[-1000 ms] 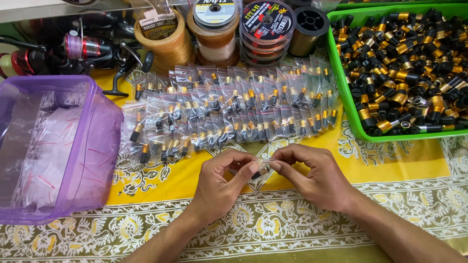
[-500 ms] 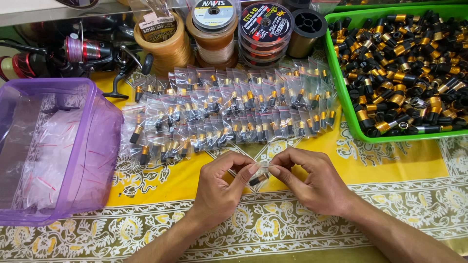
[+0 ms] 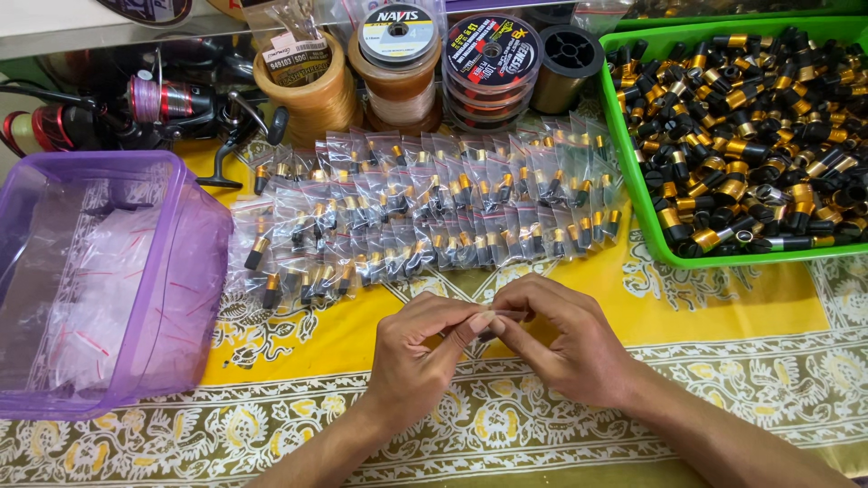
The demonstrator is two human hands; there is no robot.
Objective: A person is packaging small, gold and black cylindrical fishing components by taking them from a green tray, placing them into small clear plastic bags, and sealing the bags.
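L hand [image 3: 418, 354] & R hand [image 3: 565, 348] meet fingertip to fingertip near front-centre of the yellow patterned tablecloth [image 3: 750, 303], both pinched on one small clear zip bag [image 3: 499, 318]; contents can't tell. Just behind: rows of filled bags [image 3: 425, 212] w/ black-gold caps. Green tray [image 3: 665, 248] of loose caps at back R corner, purple tub [image 3: 194, 262] of empty bags at L edge.

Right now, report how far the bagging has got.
Done: rows of filled bags lie on the yellow cloth. In hand: left hand and right hand pinch one small clear bag together. Left: the green tray holds many loose black-and-gold parts; empty bags fill the purple bin.
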